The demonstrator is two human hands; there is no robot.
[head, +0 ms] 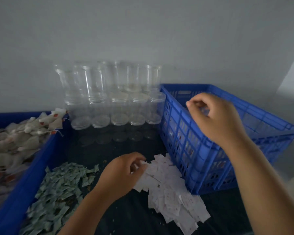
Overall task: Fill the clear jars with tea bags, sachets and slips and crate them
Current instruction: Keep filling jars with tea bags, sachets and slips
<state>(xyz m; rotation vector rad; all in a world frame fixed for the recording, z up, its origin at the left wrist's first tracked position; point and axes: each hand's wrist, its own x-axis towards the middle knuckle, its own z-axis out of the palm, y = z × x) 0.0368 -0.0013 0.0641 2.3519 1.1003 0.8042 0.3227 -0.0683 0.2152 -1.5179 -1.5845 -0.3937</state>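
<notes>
Empty clear jars [119,106] stand stacked in two tiers against the wall, slightly blurred. On the dark table lie a heap of white paper slips [170,189] and a heap of greenish sachets [58,189]. My left hand [120,173] rests on the near edge of the slip heap and pinches a slip between thumb and fingers. My right hand [215,117] hovers over the blue slatted crate [199,150], fingers curled; whether it holds anything is unclear. Filled jars show dimly through the crate's slats.
A blue bin [29,168] at the left is heaped with white tea bags [15,143] bearing red tags. A pale wall closes off the back. Loose crumbs dot the dark tabletop.
</notes>
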